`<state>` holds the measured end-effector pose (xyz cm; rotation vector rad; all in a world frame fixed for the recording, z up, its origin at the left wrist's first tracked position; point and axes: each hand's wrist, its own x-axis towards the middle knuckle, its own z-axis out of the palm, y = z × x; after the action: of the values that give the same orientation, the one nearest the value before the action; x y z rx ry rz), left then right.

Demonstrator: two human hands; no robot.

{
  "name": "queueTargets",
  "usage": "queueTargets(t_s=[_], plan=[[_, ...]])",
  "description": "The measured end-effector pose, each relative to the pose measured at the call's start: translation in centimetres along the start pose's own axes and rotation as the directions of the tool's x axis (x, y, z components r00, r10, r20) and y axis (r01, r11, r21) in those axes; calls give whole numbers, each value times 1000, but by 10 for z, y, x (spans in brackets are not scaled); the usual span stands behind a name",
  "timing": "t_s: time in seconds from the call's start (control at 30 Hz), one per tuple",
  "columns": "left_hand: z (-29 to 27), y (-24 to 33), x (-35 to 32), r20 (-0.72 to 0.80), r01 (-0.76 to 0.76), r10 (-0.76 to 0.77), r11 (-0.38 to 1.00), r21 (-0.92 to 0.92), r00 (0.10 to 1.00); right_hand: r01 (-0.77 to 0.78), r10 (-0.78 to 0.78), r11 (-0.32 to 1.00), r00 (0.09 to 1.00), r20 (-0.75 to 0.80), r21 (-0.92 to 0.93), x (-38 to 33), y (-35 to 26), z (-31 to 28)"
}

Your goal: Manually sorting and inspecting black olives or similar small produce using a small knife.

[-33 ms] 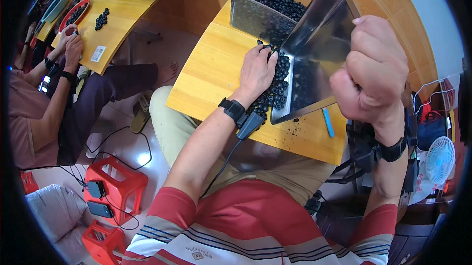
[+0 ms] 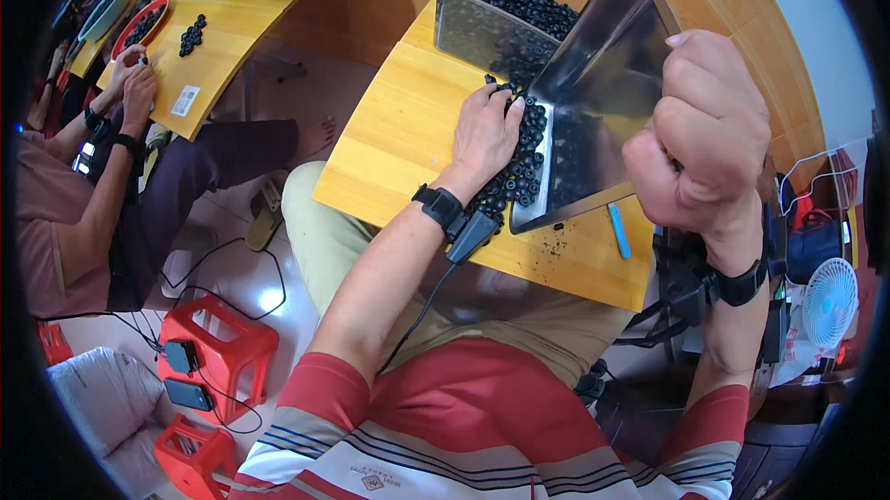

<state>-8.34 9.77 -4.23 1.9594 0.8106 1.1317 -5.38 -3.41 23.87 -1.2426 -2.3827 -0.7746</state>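
My left hand [image 2: 487,134] lies with its fingers spread over small black ring-shaped pieces [image 2: 527,152] on the yellow wooden table [image 2: 389,143]. The pieces form a strip along the lower edge of a shiny metal tray [image 2: 603,83]. That tray is tipped up on its side, its hollow towards the pieces and me. At its right side my right hand [image 2: 705,134] is closed in a fist around the tray's edge, with the fingertips mostly hidden.
A clear plastic bin [image 2: 510,9] full of black pieces stands behind the tray. A blue stick-like tool [image 2: 619,231] lies near the table's right edge, beside dark crumbs. Another person's hands [image 2: 134,83] work at a table on the left. Red stools [image 2: 218,352] stand lower left.
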Motion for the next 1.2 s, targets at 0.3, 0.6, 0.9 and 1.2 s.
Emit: queueTargets(t_s=[0.3,0.6,0.9,1.2], plan=[[-4,1,-1,18,9,-9,1000,-10,1000,-4,4,999,1000,-2,-34,-1,-3,-4],[-4,3,-1,21,5,-5,1000,-19,1000,15,-16,997,1000,-8,-79,-4,0,-4],[-4,-1,-2,7,2,-2,1000,-21,1000,21,-21,996,1000,0,-91,-7,-4,-6],[-2,-2,-1,-4,-4,4,1000,-30,1000,20,-19,995,1000,9,-97,-13,-4,-12]])
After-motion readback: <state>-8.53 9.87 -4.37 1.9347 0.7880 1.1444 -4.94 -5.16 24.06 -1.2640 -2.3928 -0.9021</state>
